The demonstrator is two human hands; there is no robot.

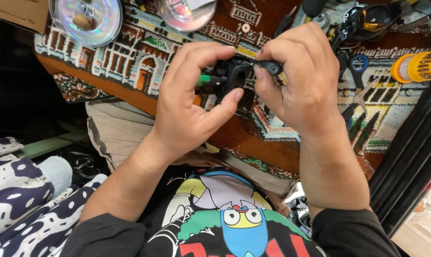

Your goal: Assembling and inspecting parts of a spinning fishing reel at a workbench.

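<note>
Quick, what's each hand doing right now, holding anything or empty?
Left hand: closed around a black part with a green piece, pinched between thumb and fingers.
Right hand: closed on a small black-handled tool, its tip at the part.

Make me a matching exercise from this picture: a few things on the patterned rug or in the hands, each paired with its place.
Things:
1. Small black frame-shaped part
2. Clear plastic line spool
3. Yellow-and-orange spool
4. Small brass-coloured gear

Places:
A. Far right on the rug
B. Top left corner
C. Held between left hand and right hand
D. On the rug, above the hands

Pairs: 1-C, 2-B, 3-A, 4-D
</note>
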